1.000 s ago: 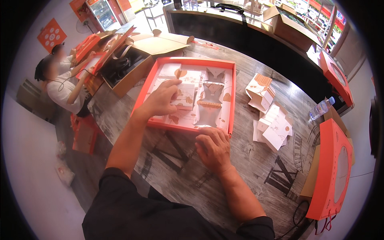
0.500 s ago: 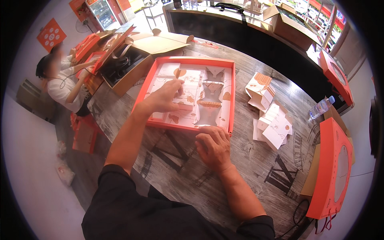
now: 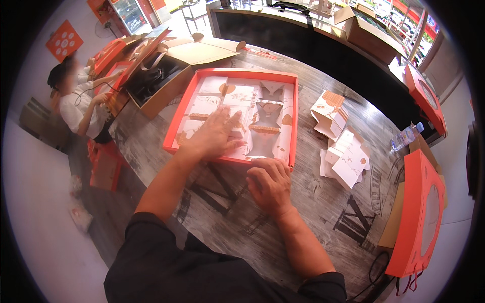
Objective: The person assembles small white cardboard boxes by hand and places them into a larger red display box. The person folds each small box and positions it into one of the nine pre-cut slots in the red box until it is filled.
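Observation:
A shallow red box [image 3: 295, 111] lies on the table before me, lined with white printed card. Folded card dividers [image 3: 268, 118] form a column of open compartments along its right side, and flat white card boxes [image 3: 210, 86] fill its left side. My left hand [image 3: 214, 134] rests flat on the card inside, fingers spread, hiding the part beneath it. At the box's near right corner, my right hand [image 3: 270, 184] bends its fingers around the front rim.
Right of the box lie a folded card insert [image 3: 328, 108] and loose card pieces [image 3: 349, 159]. Beyond them are a water bottle [image 3: 406, 136] and a red carrier box with an oval window [image 3: 417, 212]. An open brown carton [image 3: 166, 93] stands far left, near a person [image 3: 76, 101] handling red boxes.
My left hand has opened from a bent-finger pose and flattened onto the card inside. The box's left side has shifted slightly. My right hand stays at the front rim.

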Tool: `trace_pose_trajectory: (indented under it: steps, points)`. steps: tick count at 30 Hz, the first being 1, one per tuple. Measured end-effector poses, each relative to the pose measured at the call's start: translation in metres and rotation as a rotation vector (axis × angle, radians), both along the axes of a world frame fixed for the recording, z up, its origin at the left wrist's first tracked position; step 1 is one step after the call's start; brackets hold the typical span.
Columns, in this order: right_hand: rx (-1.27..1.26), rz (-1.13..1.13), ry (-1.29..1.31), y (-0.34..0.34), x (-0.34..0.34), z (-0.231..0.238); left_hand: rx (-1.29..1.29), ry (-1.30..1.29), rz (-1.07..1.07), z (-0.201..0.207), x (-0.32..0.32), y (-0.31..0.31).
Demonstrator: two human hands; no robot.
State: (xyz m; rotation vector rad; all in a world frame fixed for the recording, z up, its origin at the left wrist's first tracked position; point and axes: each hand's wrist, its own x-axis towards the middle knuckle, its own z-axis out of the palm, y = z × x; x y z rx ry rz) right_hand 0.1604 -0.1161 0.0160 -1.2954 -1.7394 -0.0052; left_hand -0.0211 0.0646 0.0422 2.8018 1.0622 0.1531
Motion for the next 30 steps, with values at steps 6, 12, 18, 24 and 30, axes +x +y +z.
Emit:
trace_pose_trajectory:
  steps: [6,12,18,24,30]
  points:
    - [0.012,-0.011,0.0,-0.004,0.009,0.0,0.112,-0.062,-0.107,-0.004,0.026,0.003]
    - [-0.003,-0.004,-0.041,-0.001,-0.007,0.001,-0.174,-0.002,-0.096,-0.002,0.008,-0.015]
    - [-0.002,-0.007,-0.052,-0.001,-0.001,-0.001,-0.03,-0.08,-0.14,0.007,0.01,-0.028]
    - [0.002,0.001,-0.054,0.0,0.0,0.001,-0.123,-0.059,-0.114,0.003,0.008,-0.035]
    - [0.001,0.009,-0.04,-0.001,-0.003,0.002,-0.121,-0.116,-0.067,0.0,0.005,-0.035]
